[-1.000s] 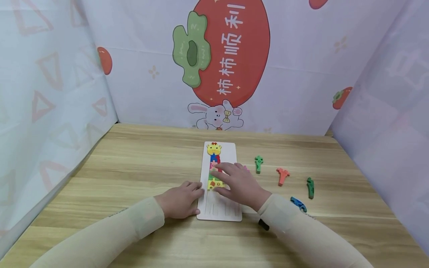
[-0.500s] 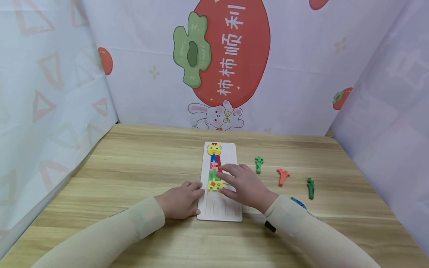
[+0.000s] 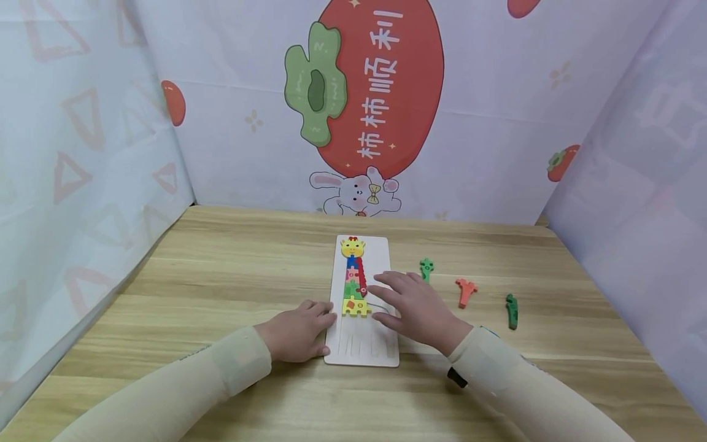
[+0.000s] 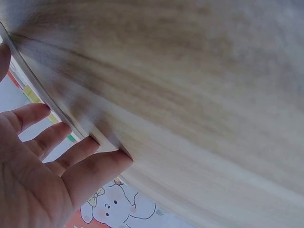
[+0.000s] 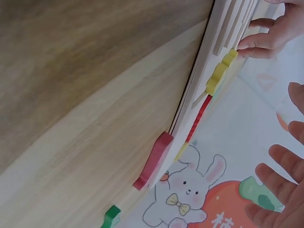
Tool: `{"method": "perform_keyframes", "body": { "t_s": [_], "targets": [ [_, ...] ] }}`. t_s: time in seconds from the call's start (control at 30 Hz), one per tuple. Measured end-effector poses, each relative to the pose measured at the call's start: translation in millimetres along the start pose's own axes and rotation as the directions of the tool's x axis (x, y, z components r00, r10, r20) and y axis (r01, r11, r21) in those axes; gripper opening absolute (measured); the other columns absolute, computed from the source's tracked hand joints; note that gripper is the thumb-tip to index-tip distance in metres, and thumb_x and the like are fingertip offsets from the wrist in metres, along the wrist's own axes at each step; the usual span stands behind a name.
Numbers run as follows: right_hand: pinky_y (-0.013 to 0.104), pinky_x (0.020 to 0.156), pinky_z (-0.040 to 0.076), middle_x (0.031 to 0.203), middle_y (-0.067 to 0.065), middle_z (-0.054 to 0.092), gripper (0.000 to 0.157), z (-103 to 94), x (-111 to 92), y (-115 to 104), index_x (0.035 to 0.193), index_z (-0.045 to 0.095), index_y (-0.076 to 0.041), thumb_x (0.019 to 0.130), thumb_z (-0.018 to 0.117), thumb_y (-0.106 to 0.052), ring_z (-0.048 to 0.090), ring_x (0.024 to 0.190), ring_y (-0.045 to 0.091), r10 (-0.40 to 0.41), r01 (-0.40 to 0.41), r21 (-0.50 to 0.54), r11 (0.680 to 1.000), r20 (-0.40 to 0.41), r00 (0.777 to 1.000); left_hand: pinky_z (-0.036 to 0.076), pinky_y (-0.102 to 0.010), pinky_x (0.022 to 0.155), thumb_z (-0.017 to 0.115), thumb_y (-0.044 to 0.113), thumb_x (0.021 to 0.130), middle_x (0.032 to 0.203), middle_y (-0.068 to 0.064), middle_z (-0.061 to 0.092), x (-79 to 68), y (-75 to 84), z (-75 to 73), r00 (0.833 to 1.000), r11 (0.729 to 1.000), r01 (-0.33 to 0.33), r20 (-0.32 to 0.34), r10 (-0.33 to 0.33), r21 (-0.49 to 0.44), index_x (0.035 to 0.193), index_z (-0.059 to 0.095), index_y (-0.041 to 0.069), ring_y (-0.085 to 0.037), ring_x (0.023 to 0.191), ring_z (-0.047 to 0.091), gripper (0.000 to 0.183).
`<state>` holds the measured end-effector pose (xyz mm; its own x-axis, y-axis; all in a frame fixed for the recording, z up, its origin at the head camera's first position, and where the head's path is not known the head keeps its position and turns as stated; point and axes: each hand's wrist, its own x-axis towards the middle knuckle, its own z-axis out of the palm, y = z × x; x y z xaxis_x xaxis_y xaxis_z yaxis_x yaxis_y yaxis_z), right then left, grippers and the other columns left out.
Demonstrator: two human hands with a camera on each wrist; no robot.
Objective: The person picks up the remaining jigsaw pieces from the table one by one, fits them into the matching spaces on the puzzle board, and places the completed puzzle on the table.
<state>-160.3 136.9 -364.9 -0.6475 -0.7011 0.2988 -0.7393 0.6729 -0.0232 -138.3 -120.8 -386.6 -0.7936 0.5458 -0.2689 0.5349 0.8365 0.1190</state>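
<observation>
A white puzzle board (image 3: 364, 347) lies on the table with a giraffe puzzle on it. Below its yellow head piece (image 3: 352, 247) run blue, pink and green pieces, then a wide yellow piece (image 3: 355, 307); a red piece (image 3: 361, 275) runs along their right side. My left hand (image 3: 296, 331) rests at the board's left edge, fingertips against it and on the table. Over the board's right part, my right hand (image 3: 415, 314) hovers with spread fingers, holding nothing. The right wrist view shows a pink-red piece (image 5: 154, 161) beside the board, hidden behind my right hand in the head view.
To the right lie a green piece (image 3: 426, 269), an orange-red piece (image 3: 466, 291) and a dark green piece (image 3: 512, 310). A black piece (image 3: 456, 377) shows partly below my right sleeve. Printed cloth walls (image 3: 486, 159) stand around the table (image 3: 237, 264).
My right hand has drawn back to the right, off the puzzle, uncovering the yellow and red pieces. The blue piece is now mostly covered by the right sleeve. My left hand has stayed put.
</observation>
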Motion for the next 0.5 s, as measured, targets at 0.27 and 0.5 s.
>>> {"method": "perform_keyframes", "body": {
  "t_s": [0.27, 0.5],
  "targets": [
    [0.046, 0.101, 0.045, 0.133, 0.005, 0.059, 0.052, -2.9, -7, 3, 0.129, 0.063, -0.019, 0.082, 0.077, -0.038, 0.052, 0.125, 0.022, 0.012, -0.012, -0.005, 1.000, -0.015, 1.000, 0.045, -0.039, 0.102, 0.065, 0.048, 0.088, 0.149, -0.006, 0.040, -0.5, 1.2, -0.3, 1.000, 1.000, 0.002, 0.001, -0.002, 0.008, 0.143, 0.048, 0.017, -0.027, 0.133, 0.039, 0.065],
    [0.049, 0.101, 0.044, 0.133, 0.005, 0.059, 0.053, -3.6, -13, 5, 0.127, 0.064, -0.019, 0.080, 0.079, -0.037, 0.052, 0.125, 0.024, 0.047, -0.047, -0.008, 0.999, -0.012, 0.999, 0.045, -0.039, 0.102, 0.065, 0.048, 0.088, 0.148, -0.006, 0.041, -1.3, 1.7, -1.0, 1.000, 1.000, -0.005, -0.009, 0.005, 0.016, 0.142, 0.048, 0.016, -0.027, 0.133, 0.040, 0.065]
  ]
}}
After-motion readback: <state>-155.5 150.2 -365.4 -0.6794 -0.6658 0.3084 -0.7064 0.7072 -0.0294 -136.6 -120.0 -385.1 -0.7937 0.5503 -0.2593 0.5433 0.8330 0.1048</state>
